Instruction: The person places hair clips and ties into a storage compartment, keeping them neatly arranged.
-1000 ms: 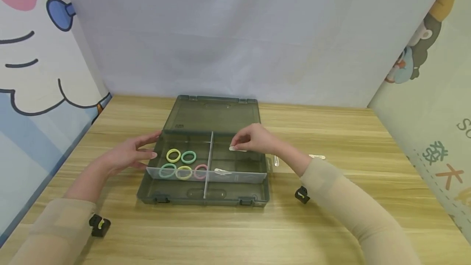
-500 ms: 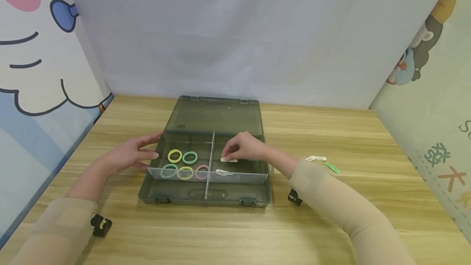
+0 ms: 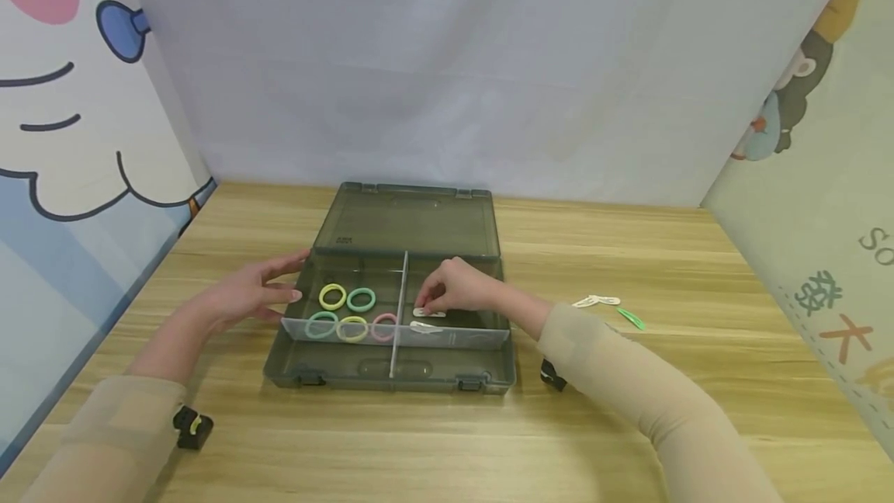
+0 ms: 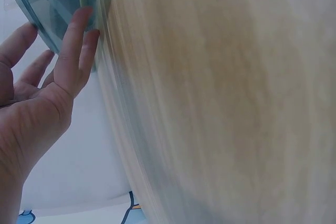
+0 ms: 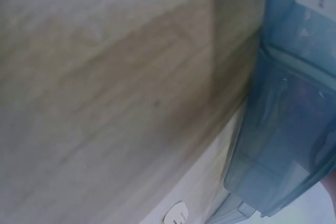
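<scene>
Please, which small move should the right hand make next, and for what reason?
Probably the right hand should loosen its fingers and leave the white clip there. It seems to pinch this clip low inside the back right compartment, just behind a second white clip, so little lowering appears needed.

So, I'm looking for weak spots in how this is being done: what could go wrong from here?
The white hair clip in the right hand's grip is close beside another white clip, so the two might overlap or catch.
The right sleeve appears near the green hair clip and could brush it aside.
The left hand is at the storage box's side; a push might shift it.
</scene>
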A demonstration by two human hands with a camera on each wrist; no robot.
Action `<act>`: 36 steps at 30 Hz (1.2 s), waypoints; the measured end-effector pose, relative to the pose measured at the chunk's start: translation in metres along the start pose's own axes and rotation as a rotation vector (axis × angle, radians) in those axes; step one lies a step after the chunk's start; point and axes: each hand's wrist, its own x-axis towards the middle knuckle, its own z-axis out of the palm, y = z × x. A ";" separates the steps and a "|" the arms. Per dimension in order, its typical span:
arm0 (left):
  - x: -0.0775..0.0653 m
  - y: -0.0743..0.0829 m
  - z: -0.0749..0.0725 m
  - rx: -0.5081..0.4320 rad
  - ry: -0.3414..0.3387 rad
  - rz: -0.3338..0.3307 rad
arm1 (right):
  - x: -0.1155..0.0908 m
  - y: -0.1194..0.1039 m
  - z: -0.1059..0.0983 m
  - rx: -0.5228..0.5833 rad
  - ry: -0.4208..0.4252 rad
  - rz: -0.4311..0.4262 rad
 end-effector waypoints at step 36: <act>0.001 -0.001 0.000 -0.001 0.004 -0.003 | -0.027 -0.001 -0.035 0.022 0.096 0.011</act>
